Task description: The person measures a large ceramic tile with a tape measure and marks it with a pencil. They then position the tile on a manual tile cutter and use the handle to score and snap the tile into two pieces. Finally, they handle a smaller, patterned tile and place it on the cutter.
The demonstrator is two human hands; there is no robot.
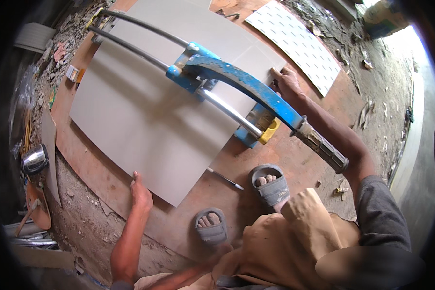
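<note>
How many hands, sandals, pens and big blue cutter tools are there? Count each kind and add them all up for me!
Hands: 2 (left hand, right hand)
Sandals: 2 (left sandal, right sandal)
Pens: 1 (pen)
Cutter tools: 1 (blue cutter tool)
Total: 6
</note>
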